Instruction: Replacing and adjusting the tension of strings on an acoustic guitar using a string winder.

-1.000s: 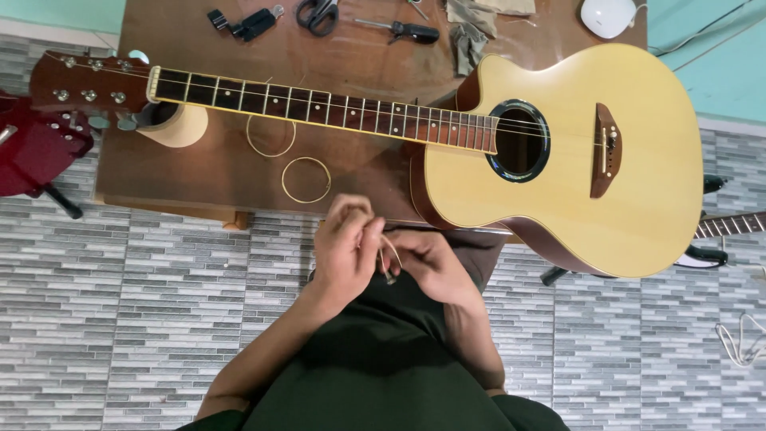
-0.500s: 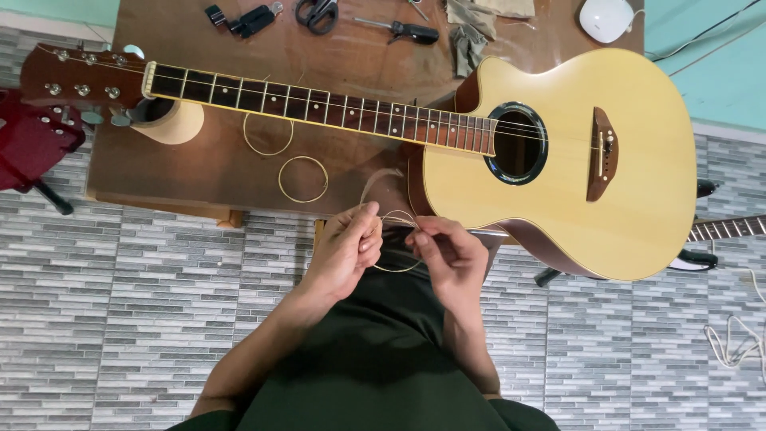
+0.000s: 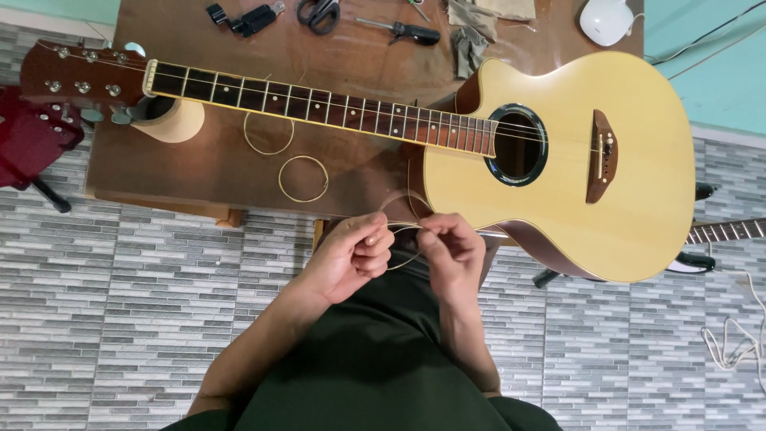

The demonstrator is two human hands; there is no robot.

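My left hand (image 3: pixel 355 251) and my right hand (image 3: pixel 453 251) are close together just below the table's near edge, both pinching a thin coiled guitar string (image 3: pixel 405 231) that loops between them. An acoustic guitar (image 3: pixel 558 160) with a pale top lies flat on the brown table (image 3: pixel 215 172), its neck (image 3: pixel 319 108) reaching left and its headstock (image 3: pixel 80 76) resting on a round support (image 3: pixel 171 120). Two more coiled strings (image 3: pixel 303 179) lie on the table under the neck.
Scissors (image 3: pixel 319 12), a dark-handled tool (image 3: pixel 403 32), a black clip-like tool (image 3: pixel 247 17) and a cloth (image 3: pixel 471 36) lie along the table's far edge. A white round object (image 3: pixel 606 20) sits at the far right. A red stool (image 3: pixel 28 140) stands left, a second guitar neck (image 3: pixel 726 231) right.
My hands have moved slightly apart and up toward the table edge, and the coiled string between them has opened into a wider loop.
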